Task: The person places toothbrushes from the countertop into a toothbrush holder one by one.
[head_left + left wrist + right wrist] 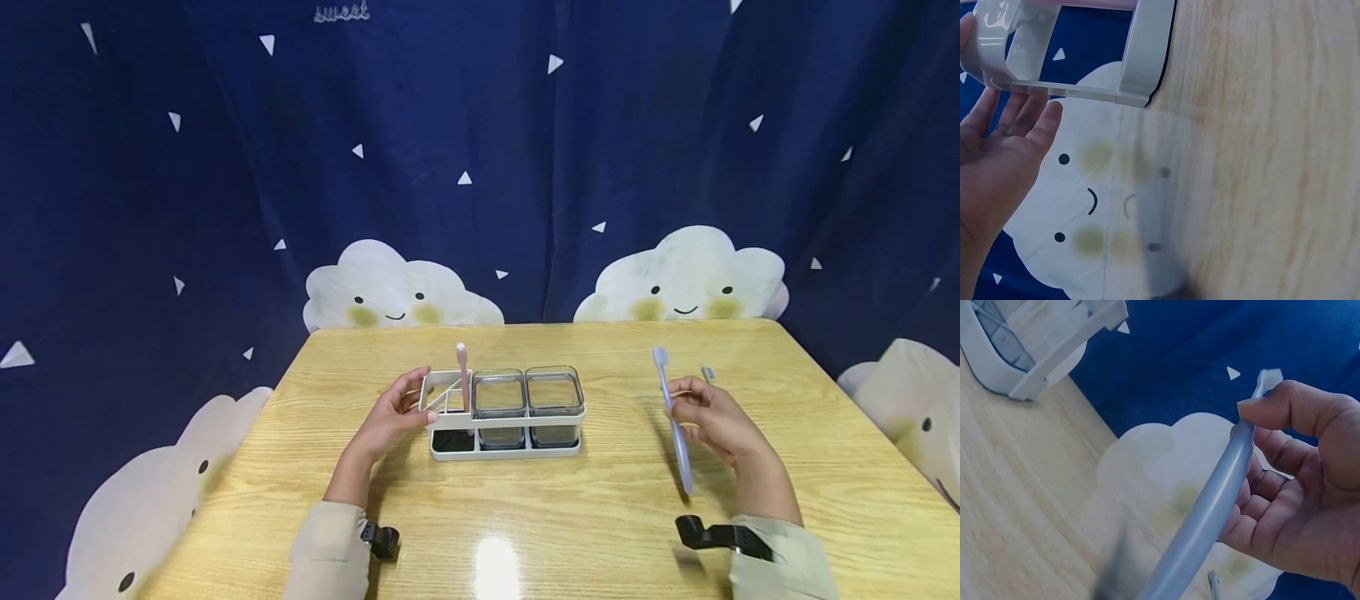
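Fingers: right hand (714, 421) pinches slim pale-blue plastic toothbrush (678, 437), frame right; left hand (385, 425) seemingly grips glossy white plastic rack (453, 455), lower centre, fingertips partly hidden.
Toothbrush: smooth, rounded; a loose pinch could let it swivel.
Square clear cups (500, 400): rigid-looking; bumping the rack could rattle them.

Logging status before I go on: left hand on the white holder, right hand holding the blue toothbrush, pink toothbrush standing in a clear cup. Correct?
Not quite: the head view shows the pink toothbrush in the divided section of the white holder, beside the clear cups. The rest holds.
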A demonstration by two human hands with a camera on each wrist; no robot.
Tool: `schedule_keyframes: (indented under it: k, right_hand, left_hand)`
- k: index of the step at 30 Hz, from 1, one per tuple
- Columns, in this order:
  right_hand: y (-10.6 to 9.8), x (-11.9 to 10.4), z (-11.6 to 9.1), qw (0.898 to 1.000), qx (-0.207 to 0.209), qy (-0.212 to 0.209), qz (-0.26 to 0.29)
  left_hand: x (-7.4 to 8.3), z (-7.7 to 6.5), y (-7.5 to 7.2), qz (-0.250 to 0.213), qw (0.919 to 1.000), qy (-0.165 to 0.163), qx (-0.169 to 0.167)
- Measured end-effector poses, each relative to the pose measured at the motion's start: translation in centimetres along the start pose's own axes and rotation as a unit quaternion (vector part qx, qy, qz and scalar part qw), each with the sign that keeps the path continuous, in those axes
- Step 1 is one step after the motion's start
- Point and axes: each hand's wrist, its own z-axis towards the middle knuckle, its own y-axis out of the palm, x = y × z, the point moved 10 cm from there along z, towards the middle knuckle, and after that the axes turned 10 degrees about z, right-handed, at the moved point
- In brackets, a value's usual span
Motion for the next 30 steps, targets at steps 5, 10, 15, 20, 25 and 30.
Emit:
schedule_keyframes:
  k: [5,10,15,20,25,30]
  right_hand:
    - [0.9,-0.8,0.1,1.0,-0.017,-0.009,-0.006]
    - [1.7,-1.9,0.3,0.999,-0.025,-0.024,0.006]
    - [2.4,-3.0,0.4,0.998,-0.03,-0.044,0.025]
    - [3.2,-4.2,0.3,0.996,-0.035,-0.071,0.035]
    - [3.8,-5.0,0.4,0.996,-0.029,-0.079,0.037]
    - [4.1,-5.3,0.6,0.997,-0.015,-0.075,0.033]
  left_hand:
    - [0.1,0.1,0.1,-0.001,1.0,-0.008,0.0]
    - [0.1,0.0,0.2,-0.013,0.9999,-0.007,-0.001]
    - [0.2,0.0,0.0,-0.006,1.0,-0.002,0.005]
    - [0.3,-0.1,0.0,-0.007,0.9999,0.001,0.009]
    - [0.4,-0.2,0.1,-0.018,0.9998,0.002,0.006]
    - [0.4,-0.1,0.2,-0.02,0.9998,0.004,0.002]
